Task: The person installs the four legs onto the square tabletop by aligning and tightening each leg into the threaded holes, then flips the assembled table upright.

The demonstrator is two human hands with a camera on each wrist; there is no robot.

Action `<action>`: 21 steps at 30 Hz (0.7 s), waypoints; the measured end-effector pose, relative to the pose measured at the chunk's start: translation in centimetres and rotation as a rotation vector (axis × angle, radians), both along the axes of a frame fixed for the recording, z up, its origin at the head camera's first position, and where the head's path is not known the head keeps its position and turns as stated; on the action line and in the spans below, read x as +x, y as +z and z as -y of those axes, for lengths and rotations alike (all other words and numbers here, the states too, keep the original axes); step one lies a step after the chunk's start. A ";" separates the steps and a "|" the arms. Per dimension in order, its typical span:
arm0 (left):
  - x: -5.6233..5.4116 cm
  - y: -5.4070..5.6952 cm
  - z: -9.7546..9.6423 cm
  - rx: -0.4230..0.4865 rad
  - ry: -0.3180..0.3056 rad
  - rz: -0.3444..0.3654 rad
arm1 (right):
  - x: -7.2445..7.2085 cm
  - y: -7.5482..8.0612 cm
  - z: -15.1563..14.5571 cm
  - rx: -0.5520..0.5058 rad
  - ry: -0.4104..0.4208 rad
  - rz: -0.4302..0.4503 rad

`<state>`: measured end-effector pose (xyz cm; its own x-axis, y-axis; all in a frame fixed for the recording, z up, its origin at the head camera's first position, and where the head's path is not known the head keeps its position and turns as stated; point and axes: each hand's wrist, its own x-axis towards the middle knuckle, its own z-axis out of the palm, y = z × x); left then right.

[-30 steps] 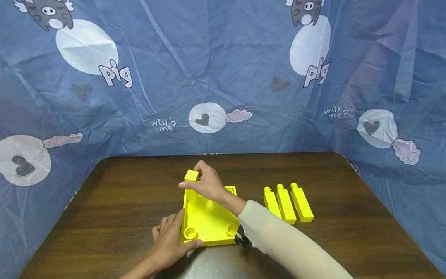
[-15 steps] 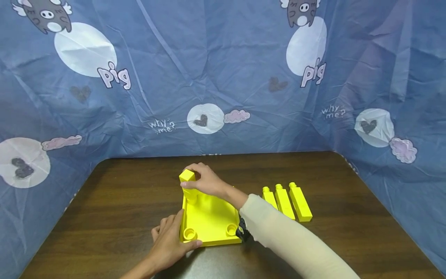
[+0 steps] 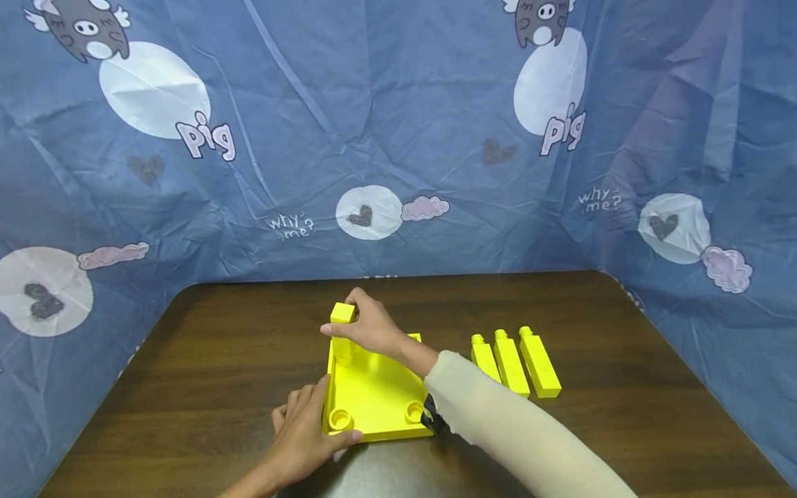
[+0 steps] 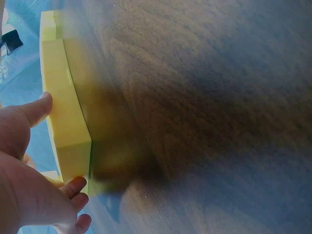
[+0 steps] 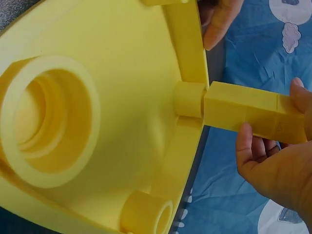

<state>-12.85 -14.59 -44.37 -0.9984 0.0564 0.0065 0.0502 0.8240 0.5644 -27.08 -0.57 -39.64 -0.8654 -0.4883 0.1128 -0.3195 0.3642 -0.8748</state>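
A yellow square-sided table leg (image 3: 342,315) stands upright over the back left corner socket of a yellow table top (image 3: 376,398), which lies with its raised rim up. My right hand (image 3: 372,326) pinches the leg near its upper end between thumb and fingers. In the right wrist view the lower end of the leg (image 5: 239,105) meets the round socket (image 5: 190,99). My left hand (image 3: 301,423) grips the front left corner of the top, thumb at the front side and fingers along the left side. The left wrist view shows its fingertips on the outer wall (image 4: 68,117).
Three more yellow legs with ribbed necks, among them the rightmost leg (image 3: 539,363), lie side by side on the brown wooden table (image 3: 236,332). Sockets show at the front left (image 3: 340,419) and front right (image 3: 414,413) corners. A blue printed cloth (image 3: 367,138) hangs behind.
The leg in my right hand leaned to the left half a second ago and is upright again, the hand shifting slightly with it. My left hand has kept its hold.
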 end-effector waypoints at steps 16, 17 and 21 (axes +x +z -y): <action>-0.1 0.0 0.1 -0.003 -0.002 0.010 | -1.4 1.1 -1.2 0.060 0.204 -0.011; -0.1 0.0 0.1 -0.001 -0.003 0.010 | -1.4 1.1 -1.1 0.045 0.194 -0.009; -0.1 0.0 0.1 0.002 -0.006 0.008 | -1.3 0.7 -0.7 0.011 0.141 -0.032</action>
